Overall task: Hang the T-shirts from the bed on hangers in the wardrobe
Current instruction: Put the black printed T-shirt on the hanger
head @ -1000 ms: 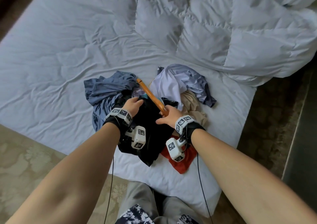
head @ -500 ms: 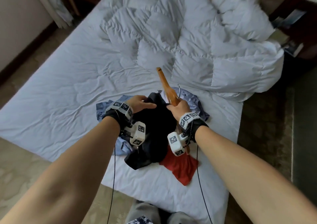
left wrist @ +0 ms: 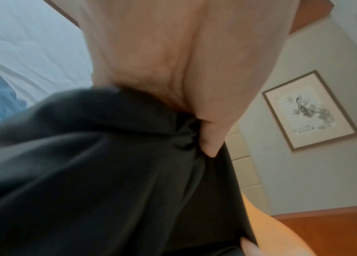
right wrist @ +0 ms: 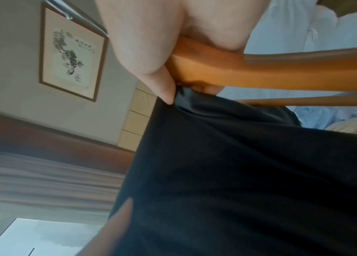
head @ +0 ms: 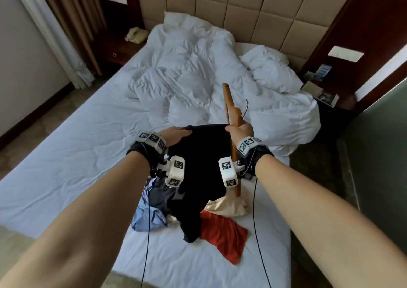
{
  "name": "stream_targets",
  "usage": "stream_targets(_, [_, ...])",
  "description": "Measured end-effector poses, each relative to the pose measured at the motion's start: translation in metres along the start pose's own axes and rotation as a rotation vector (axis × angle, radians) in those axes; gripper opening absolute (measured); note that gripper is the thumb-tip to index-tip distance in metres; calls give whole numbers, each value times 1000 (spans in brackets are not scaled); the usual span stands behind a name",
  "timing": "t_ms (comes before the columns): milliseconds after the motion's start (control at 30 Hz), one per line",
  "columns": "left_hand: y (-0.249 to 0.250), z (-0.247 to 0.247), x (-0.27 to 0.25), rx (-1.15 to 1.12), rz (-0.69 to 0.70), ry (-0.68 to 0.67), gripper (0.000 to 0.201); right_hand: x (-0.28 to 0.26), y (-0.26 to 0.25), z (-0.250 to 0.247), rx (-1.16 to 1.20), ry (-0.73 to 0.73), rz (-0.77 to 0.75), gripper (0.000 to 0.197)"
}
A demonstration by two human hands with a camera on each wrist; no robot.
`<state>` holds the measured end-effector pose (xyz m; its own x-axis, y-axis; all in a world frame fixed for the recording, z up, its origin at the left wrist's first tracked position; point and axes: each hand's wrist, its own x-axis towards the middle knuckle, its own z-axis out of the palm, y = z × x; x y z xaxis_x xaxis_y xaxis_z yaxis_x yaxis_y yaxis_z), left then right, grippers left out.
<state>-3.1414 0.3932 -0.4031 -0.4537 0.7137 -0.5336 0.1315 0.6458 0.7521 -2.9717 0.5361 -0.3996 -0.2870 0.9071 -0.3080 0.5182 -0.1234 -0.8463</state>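
A black T-shirt (head: 202, 162) hangs between both hands above the bed (head: 66, 155), its lower end still trailing on the clothes pile. My left hand (head: 176, 134) grips the shirt's top edge (left wrist: 107, 155) on the left. My right hand (head: 240, 132) holds a wooden hanger (head: 231, 109) upright and pinches the shirt's other corner (right wrist: 216, 138) against it. The hanger (right wrist: 260, 72) has a metal hook (head: 246, 107) pointing right. On the sheet below lie a red T-shirt (head: 224, 237), a beige one (head: 229, 206) and a light blue one (head: 147, 217).
A crumpled white duvet (head: 209, 76) and pillows cover the head of the bed. A padded headboard (head: 242, 7) stands behind, with a dark nightstand (head: 119, 52) and curtains (head: 72, 23) at the left. A dark panel (head: 378, 155) runs along the right side.
Both hands have lifted the black T-shirt off the pile. The hanger has swung from lying flat to upright. The head view has tilted up toward the headboard.
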Motion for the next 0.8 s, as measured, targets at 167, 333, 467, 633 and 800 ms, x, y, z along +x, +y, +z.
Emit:
stream_targets(167, [31, 0, -27, -410, 10, 6, 31, -14, -16, -19, 3, -3, -62, 20])
stream_targets(333, [72, -1, -53, -644, 3, 30, 32, -28, -39, -43, -48, -20, -159, 9])
stream_targets(467, [106, -1, -71, -743, 71, 59, 40, -35, -55, -58, -81, -70, -245, 8])
stream_targets(633, [140, 2, -92, -853, 134, 100, 32, -48, -75, -82, -170, -265, -405, 17])
stream_targets(800, [173, 8, -119, -917, 204, 206, 29, -61, -87, -97, -393, -416, -588, 21])
